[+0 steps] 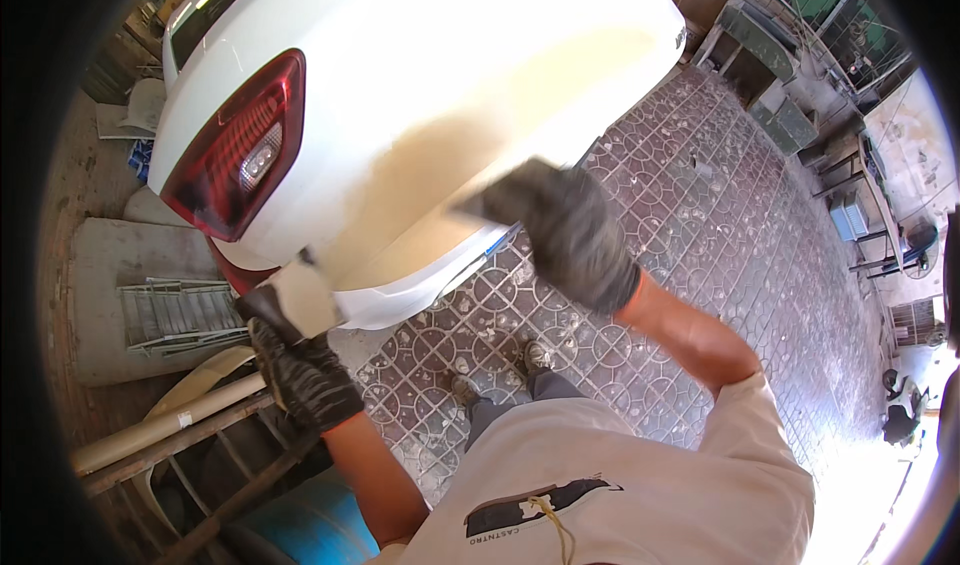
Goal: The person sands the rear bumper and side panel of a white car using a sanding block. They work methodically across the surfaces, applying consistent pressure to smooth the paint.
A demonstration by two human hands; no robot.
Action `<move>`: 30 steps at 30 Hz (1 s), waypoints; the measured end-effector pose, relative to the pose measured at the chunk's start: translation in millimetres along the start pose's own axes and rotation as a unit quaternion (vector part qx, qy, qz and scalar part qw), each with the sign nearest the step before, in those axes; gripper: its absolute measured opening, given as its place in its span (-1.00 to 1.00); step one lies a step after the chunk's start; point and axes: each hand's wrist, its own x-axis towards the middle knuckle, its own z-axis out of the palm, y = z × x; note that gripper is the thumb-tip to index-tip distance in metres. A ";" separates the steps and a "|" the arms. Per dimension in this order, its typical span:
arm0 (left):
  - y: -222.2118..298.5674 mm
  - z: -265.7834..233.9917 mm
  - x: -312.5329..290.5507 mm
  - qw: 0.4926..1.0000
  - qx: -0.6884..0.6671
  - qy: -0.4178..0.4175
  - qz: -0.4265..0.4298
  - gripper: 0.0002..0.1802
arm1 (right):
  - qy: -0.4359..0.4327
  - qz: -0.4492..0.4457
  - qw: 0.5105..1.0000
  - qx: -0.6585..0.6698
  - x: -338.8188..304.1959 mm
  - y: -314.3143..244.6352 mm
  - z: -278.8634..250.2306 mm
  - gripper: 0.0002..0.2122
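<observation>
A white car [400,25] stands before me, its rear corner with a red tail light [270,115] on the left. Smooth beige body filler [425,170] covers a long patch of the panel. In my gloved left hand [305,380], low beside the bumper, is a flat dark plate [280,310] with beige filler [308,300] on it. My gloved right hand [575,235] is closed round a dark flat putty spreader [485,203], blurred by motion. The spreader's tip is at the lower edge of the filler patch; whether it touches is unclear.
Patterned paving [690,225] covers the floor. At lower left lie a cardboard-coloured tube [170,425], a wooden frame and a blue drum [310,520]. Folded white metal racks [180,313] lean at left. A bench with a blue box [850,215] stands along the right wall.
</observation>
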 end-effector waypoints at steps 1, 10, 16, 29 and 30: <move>3.5 -3.9 3.7 0.993 -0.081 -0.009 -0.089 -0.51 | 0.019 -0.042 0.996 0.071 21.7 29.6 -2.1 -0.64; -6.1 -20.7 33.2 0.963 -0.141 -0.061 -0.222 -0.55 | 0.035 -0.081 0.995 -0.041 88.5 15.8 36.3 -0.72; -1.3 -21.1 40.2 0.934 -0.168 -0.194 -0.249 -0.55 | -0.077 -0.057 0.994 -0.054 85.9 -1.3 56.7 -0.68; -4.5 -1.6 30.4 0.958 -0.085 -0.093 -0.259 -0.56 | 0.007 -0.078 0.997 -0.026 29.1 -32.9 44.1 -0.59; -4.4 -6.3 31.0 0.947 -0.113 -0.130 -0.272 -0.59 | -0.036 -0.054 0.998 -0.013 40.1 -25.0 43.8 -0.66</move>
